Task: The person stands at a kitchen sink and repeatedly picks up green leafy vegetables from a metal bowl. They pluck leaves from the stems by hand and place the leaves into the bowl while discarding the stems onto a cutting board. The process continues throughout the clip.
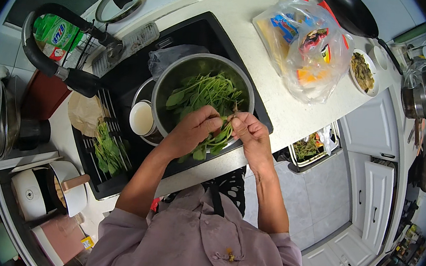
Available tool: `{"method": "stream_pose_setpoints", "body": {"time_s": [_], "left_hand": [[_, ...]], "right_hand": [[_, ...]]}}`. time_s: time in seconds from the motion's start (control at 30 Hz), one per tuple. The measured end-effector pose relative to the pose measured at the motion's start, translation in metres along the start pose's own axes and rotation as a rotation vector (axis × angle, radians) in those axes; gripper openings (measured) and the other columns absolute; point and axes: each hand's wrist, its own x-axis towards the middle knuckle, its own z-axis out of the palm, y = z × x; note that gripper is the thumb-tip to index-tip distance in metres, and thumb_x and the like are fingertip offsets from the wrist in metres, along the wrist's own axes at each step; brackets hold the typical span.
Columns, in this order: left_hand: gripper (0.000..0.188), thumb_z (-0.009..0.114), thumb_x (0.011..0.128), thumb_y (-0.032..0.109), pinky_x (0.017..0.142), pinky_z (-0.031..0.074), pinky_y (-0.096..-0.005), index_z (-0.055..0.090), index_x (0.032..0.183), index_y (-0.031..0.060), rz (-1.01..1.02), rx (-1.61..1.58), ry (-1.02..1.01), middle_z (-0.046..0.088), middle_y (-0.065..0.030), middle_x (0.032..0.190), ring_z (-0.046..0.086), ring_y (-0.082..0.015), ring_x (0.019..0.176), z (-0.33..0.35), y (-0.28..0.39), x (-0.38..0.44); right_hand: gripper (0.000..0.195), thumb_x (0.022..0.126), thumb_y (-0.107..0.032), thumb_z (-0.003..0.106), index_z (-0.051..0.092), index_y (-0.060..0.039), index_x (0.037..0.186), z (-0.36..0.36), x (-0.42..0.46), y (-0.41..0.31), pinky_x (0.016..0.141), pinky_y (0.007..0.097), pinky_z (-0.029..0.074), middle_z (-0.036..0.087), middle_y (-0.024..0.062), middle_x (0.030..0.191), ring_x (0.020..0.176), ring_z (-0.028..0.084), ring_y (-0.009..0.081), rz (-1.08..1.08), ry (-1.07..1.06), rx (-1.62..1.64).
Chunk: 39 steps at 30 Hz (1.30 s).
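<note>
My left hand [198, 127] and my right hand [250, 135] meet over the near right rim of a large steel bowl [207, 63]. Between them they pinch the stems of a small bunch of leafy greens [218, 140], whose leaves hang down toward the counter edge. Brownish root ends show by the right fingertips. More loose greens [205, 92] lie inside the bowl, which sits over the black sink [194, 24]. Another pile of leafy greens [108, 152] rests on the sink's rack at left, beside a brown paper-like piece [85, 112].
A white bowl of cloudy liquid [142, 118] stands left of the steel bowl. The black faucet [81, 82] arches at upper left. Plastic-bagged packages [305, 53], a plate of food [363, 73] and a frying pan [353, 11] lie right. Below the counter is a bin of scraps [307, 149].
</note>
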Motion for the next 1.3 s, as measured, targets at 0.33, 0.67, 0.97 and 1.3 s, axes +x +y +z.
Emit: {"method": "stream_pose_setpoints", "body": {"time_s": [0.33, 0.67, 0.97, 1.3], "left_hand": [[0.016, 0.069, 0.088, 0.017, 0.064, 0.039, -0.021, 0.063, 0.094, 0.0039, -0.118, -0.004, -0.078, 0.056, 0.0045, 0.08, 0.049, -0.0037, 0.074, 0.001, 0.004, -0.004], [0.019, 0.065, 0.092, 0.019, 0.066, 0.042, -0.0252, 0.064, 0.094, 0.001, -0.031, 0.158, -0.052, 0.056, 0.0009, 0.076, 0.051, -0.0076, 0.073, 0.007, 0.011, -0.006], [0.013, 0.053, 0.096, 0.014, 0.066, 0.04, -0.0377, 0.051, 0.091, 0.0026, 0.146, 0.606, 0.148, 0.054, -0.0135, 0.073, 0.056, -0.0304, 0.07, 0.017, 0.01, -0.012], [0.014, 0.05, 0.101, 0.016, 0.057, 0.041, -0.0316, 0.055, 0.103, 0.0031, 0.255, 0.543, 0.346, 0.056, -0.0077, 0.076, 0.054, -0.0214, 0.063, -0.004, -0.011, -0.002]], "right_hand": [[0.01, 0.098, -0.01, 0.06, 0.064, -0.0005, 0.097, 0.006, 0.002, -0.004, 0.072, 0.0219, 0.045, 0.06, -0.0018, 0.083, 0.075, 0.051, 0.006, -0.119, 0.045, -0.138], [0.01, 0.097, -0.007, 0.061, 0.062, 0.0012, 0.092, 0.009, -0.002, 0.001, 0.063, 0.0241, 0.042, 0.056, 0.0004, 0.077, 0.069, 0.048, 0.0069, -0.191, 0.073, -0.246], [0.016, 0.098, -0.011, 0.06, 0.06, 0.0024, 0.09, 0.003, -0.011, 0.0, 0.061, 0.0255, 0.042, 0.056, 0.0023, 0.072, 0.067, 0.049, 0.0079, -0.134, 0.072, -0.427], [0.017, 0.098, -0.015, 0.062, 0.062, -0.0011, 0.089, 0.001, -0.022, -0.003, 0.066, 0.0217, 0.041, 0.058, -0.0035, 0.075, 0.071, 0.05, 0.0058, 0.018, -0.083, -0.07]]}}
